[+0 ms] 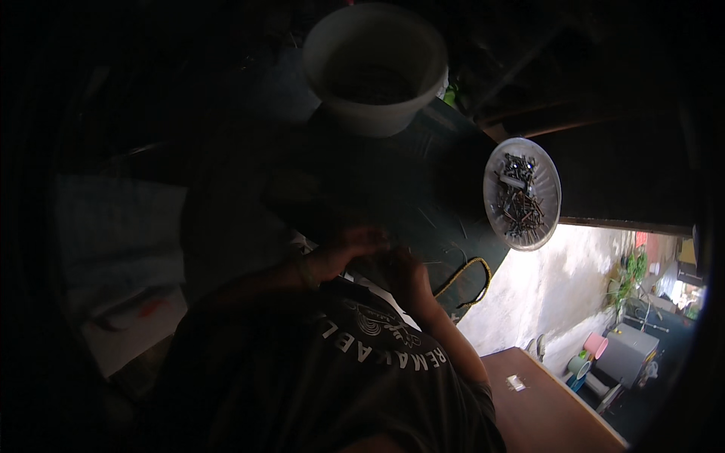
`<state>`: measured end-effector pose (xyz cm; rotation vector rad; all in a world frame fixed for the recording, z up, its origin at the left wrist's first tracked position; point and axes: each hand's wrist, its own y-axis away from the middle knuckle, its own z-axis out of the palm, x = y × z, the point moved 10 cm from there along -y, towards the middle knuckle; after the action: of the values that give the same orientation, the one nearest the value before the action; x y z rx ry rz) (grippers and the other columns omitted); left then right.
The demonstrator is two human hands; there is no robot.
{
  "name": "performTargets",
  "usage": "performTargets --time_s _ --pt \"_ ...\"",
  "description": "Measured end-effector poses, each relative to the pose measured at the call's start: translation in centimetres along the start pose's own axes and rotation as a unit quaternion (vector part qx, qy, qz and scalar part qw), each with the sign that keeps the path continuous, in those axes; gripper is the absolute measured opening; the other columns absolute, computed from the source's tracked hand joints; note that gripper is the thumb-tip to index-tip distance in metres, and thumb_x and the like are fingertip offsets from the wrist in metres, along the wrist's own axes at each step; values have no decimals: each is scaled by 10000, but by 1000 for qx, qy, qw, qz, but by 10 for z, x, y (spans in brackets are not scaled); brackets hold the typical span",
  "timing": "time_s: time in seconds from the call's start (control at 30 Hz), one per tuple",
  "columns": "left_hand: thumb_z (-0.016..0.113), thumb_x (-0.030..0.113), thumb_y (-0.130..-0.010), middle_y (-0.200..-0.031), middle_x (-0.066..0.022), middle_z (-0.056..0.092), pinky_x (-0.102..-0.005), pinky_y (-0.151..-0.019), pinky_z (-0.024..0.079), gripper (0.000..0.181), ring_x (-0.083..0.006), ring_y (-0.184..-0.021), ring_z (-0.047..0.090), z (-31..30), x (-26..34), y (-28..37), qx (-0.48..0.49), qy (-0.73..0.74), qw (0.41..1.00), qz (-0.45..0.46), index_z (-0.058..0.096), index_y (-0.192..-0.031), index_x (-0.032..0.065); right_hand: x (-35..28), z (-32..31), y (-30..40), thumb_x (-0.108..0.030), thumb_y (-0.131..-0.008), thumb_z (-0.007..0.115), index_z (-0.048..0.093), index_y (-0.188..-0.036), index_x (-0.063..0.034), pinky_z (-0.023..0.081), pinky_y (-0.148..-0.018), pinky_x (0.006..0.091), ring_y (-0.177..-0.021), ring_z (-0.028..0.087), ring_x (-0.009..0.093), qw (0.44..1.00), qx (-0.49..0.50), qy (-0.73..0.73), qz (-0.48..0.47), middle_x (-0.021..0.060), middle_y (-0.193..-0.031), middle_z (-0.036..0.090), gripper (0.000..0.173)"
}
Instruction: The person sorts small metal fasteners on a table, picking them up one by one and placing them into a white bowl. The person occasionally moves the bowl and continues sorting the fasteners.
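In dim light, my left hand (pixel 345 252) and my right hand (pixel 408 277) are close together at the near edge of a dark tabletop (pixel 362 181). Shadow hides whether either hand holds anything. To the right of my right hand, a yellow-and-black braided cord (pixel 481 266) lies curved on the tabletop. A few thin nail-like pieces (pixel 427 217) lie scattered beyond my hands. At the right corner stands a ribbed oval plastic dish (pixel 493 215) holding many nails or screws (pixel 521 209).
A large whitish bucket (pixel 362 119) stands at the far side, dark material inside. A brown board or door (pixel 538 407) is at the lower right. Beyond it are a sunlit floor (pixel 527 289), a pink bucket (pixel 595 345), a green bucket (pixel 578 367) and a grey box (pixel 628 354).
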<state>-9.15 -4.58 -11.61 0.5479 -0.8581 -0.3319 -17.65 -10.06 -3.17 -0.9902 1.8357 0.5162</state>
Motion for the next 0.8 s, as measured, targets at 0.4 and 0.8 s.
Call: performTargets --time_s 0.4,0.8 --pt "540 281 -935 -1286 -115 518 -370 -972 453 498 -224 -1159 539 -173 89 106 -52 -72 996 8 439 -1364 48 -82 187 -95 -85 -827 623 601 -1161 -71 548 -727 404 -959 644 327 992 -55 107 -26 138 -1117 626 335" --pt "529 92 -889 -961 -76 658 -278 -763 484 342 -147 -851 624 -311 148 153 -14 11 998 54 574 -1227 77 -93 229 -165 -296 -852 599 603 -1201 -151 426 -930 439 -1190 483 310 895 16 439 78 89 -1273 523 377"
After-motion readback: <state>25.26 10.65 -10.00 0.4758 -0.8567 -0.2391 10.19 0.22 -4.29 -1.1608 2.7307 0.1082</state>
